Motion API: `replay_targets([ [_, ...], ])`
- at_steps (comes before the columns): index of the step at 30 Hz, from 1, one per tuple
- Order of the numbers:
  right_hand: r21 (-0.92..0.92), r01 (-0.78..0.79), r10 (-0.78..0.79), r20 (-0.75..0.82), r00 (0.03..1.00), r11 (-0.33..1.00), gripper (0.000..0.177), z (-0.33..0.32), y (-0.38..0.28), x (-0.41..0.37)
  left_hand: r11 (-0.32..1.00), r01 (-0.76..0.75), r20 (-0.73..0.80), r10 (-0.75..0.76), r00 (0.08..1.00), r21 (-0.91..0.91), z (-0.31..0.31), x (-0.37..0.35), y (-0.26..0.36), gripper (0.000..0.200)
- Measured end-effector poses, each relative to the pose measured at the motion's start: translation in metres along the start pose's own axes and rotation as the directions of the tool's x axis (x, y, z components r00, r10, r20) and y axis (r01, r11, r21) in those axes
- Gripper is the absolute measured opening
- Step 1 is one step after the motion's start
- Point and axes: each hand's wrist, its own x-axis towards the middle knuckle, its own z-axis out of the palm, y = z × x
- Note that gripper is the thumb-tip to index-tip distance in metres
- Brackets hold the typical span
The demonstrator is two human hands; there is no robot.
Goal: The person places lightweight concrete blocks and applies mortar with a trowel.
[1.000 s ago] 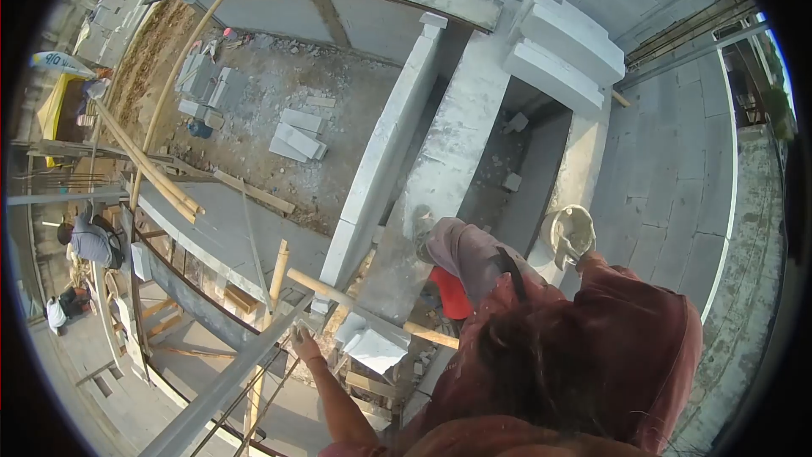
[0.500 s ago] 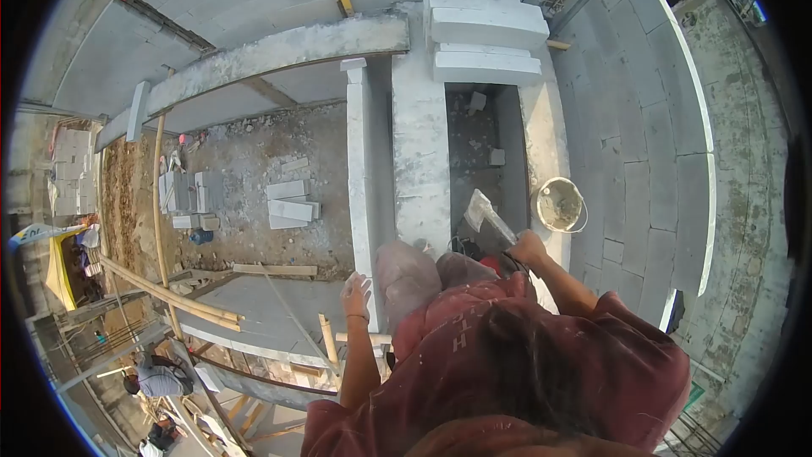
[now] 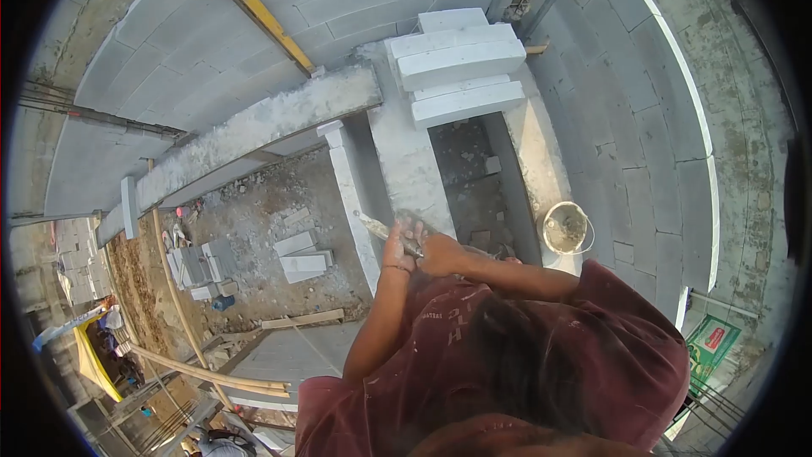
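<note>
Both of my hands are close together in front of my shirt, above the pale wall top [image 3: 414, 161]. A mortar-smeared trowel [image 3: 372, 224] points out to the left, its blade seen nearly edge-on. My right hand [image 3: 441, 256] is closed around its handle end. Against the same tool, my left hand [image 3: 401, 245] has its thumb and fingers on either side of it; part of that grip is hidden. On the right-hand ledge stands a bucket [image 3: 565, 228] with grey mortar inside and a wire handle.
White blocks [image 3: 461, 59] are stacked across the wall tops ahead. A deep gap [image 3: 474, 195] lies between two walls. Down on the left, more blocks [image 3: 303, 256] rest on the dirt floor near bamboo poles [image 3: 211, 372]. A tall block wall [image 3: 634, 152] rises on the right.
My right hand has swung the trowel left, from over the gap to in front of me. My left hand has come right and up to meet it. The view has tilted.
</note>
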Motion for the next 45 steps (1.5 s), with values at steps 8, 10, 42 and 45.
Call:
replay_targets([
  [8, 0.893, -0.121, -0.045, 0.156, 0.987, 0.434, 0.033, -0.132, 0.093, 0.104, 0.999, -0.001, 0.012, 0.002, 1.000, -0.047, 0.053, 0.097, 0.112, 0.032],
  [10, 0.922, -0.110, 0.123, 0.069, 0.990, 0.372, 0.033, -0.165, 0.152, 0.137, 1.000, 0.009, -0.046, -0.008, 0.999, 0.019, 0.083, 0.134, 0.139, 0.035],
  [42, 0.745, -0.388, 0.833, -0.414, 0.367, 0.542, 0.091, -0.477, 0.712, 0.516, 0.988, -0.082, -0.108, 0.096, 0.990, 0.131, 0.256, 0.690, 0.186, 0.025],
  [45, 0.658, -0.287, 0.718, -0.635, 0.283, 0.696, 0.093, -0.441, 0.736, 0.481, 0.974, -0.074, -0.112, 0.099, 0.989, 0.214, 0.248, 0.687, 0.195, 0.024],
])
